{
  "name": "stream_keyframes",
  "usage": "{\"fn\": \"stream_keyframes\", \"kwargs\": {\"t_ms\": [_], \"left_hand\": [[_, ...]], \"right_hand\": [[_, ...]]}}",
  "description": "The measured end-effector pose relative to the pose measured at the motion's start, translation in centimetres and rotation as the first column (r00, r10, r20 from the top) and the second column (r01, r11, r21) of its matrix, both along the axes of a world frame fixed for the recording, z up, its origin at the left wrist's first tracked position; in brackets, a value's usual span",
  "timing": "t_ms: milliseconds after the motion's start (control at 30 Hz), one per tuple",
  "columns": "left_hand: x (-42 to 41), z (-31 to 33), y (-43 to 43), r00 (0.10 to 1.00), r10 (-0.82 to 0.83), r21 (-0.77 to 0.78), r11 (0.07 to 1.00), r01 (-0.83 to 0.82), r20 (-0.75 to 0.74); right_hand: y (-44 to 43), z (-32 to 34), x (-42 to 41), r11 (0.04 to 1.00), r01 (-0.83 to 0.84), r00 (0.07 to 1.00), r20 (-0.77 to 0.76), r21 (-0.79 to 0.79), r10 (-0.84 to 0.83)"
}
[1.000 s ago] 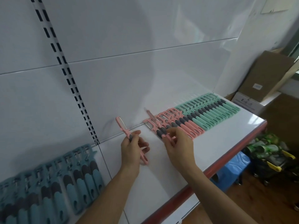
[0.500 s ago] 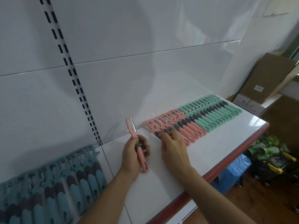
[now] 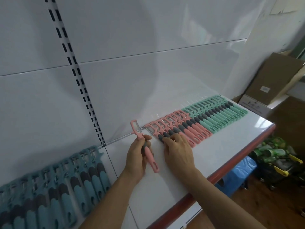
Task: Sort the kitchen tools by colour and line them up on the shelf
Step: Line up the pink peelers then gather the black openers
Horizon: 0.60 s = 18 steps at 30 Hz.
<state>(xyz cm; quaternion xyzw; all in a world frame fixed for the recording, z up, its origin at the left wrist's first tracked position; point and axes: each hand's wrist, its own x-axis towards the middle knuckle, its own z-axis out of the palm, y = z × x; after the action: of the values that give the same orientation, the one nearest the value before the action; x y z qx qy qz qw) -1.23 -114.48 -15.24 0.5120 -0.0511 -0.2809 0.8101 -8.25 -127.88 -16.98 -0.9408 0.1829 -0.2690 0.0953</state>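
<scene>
text: none legible | cardboard box label: blurred | white box print: blurred

Left hand curled, right hand flat

The left hand and the right hand are bare. The left forearm and the right forearm are bare too, along all the length that shows, and both are slim. The back of the right hand shows knuckles and faint tendon lines. The fingers are slender; the nails are too small to judge.
</scene>
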Motion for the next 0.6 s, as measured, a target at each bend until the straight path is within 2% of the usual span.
{"fn": "stream_keyframes", "kwargs": {"t_ms": [133, 200, 267, 300, 367, 433, 533, 600], "left_hand": [[-0.3, 0.1, 0.0, 0.999, -0.011, 0.024, 1.0, 0.01, 0.03], [-0.2, 0.3, 0.0, 1.0, -0.027, 0.012, 1.0, 0.027, 0.015], [0.0, 0.3, 0.1, 0.999, -0.044, -0.004, 0.999, 0.044, 0.001], [0.1, 0.3, 0.1, 0.999, -0.054, 0.001, 0.999, 0.054, 0.006], [0.0, 0.4, 0.2, 0.996, -0.082, 0.011, 0.997, 0.082, 0.035], [-0.2, 0.4, 0.2, 0.99, -0.113, 0.027, 0.993, 0.111, 0.089], [-0.5, 0.3, 0.1, 0.974, -0.104, 0.125, 0.989, 0.08, 0.202], [-0.6, 0.0, 0.0, 0.943, -0.102, 0.243, 0.97, 0.023, 0.316]], "right_hand": [[-0.1, 0.3, -0.3, 0.999, -0.029, 0.999, 0.021, 0.036, 0.028], [0.4, 1.2, -0.9, 0.969, -0.09, 0.984, 0.172, 0.229, 0.05], [1.1, 2.4, -1.9, 0.862, -0.194, 0.949, 0.311, 0.469, 0.044], [1.6, 3.1, -2.4, 0.806, -0.237, 0.947, 0.315, 0.542, 0.067], [2.5, 3.9, -3.0, 0.723, -0.268, 0.963, 0.204, 0.636, 0.178], [3.2, 4.1, -2.8, 0.572, -0.261, 0.961, 0.15, 0.778, 0.233], [3.0, 3.7, -2.5, 0.341, -0.24, 0.971, 0.224, 0.909, 0.087], [2.5, 3.2, -2.4, 0.28, -0.24, 0.97, 0.241, 0.93, 0.03]]}}
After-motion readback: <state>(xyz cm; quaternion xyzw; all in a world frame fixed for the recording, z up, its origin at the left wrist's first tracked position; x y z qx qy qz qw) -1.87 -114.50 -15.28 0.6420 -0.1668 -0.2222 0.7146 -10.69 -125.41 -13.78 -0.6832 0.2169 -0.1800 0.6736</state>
